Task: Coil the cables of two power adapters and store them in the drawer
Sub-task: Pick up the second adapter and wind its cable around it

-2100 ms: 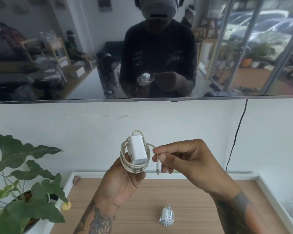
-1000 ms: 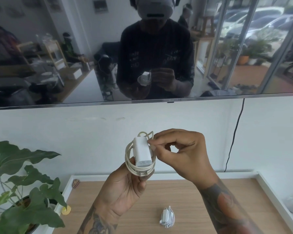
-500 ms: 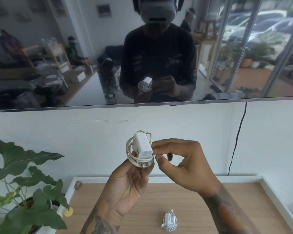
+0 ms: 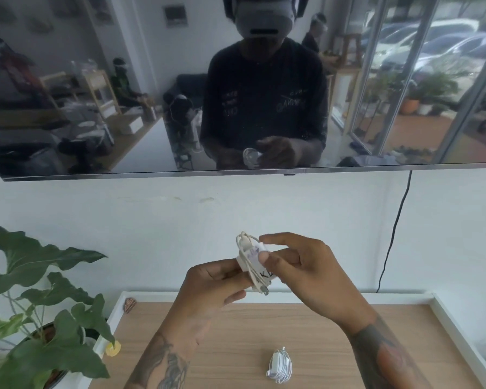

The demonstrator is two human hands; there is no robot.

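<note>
Over the wooden tabletop [image 4: 236, 346], both hands now clamp the coiled adapter [image 4: 254, 262], tipped sideways; left hand [image 4: 208, 287] grips, right hand [image 4: 300, 270] pinches.

Fingers [image 4: 267, 258] of the right hand [image 4: 306, 273] are covering the right side of the held adapter [image 4: 254, 262]; its dark marking is reading only partly. Left hand [image 4: 208, 287] is hiding its lower left face. Whether the cable end is tucked: cannot tell. Below the fingers, the tabletop [image 4: 236, 332] is running off the bottom edge. Potted plant [image 4: 40, 304], far left of the fingers, is being cropped.
</note>
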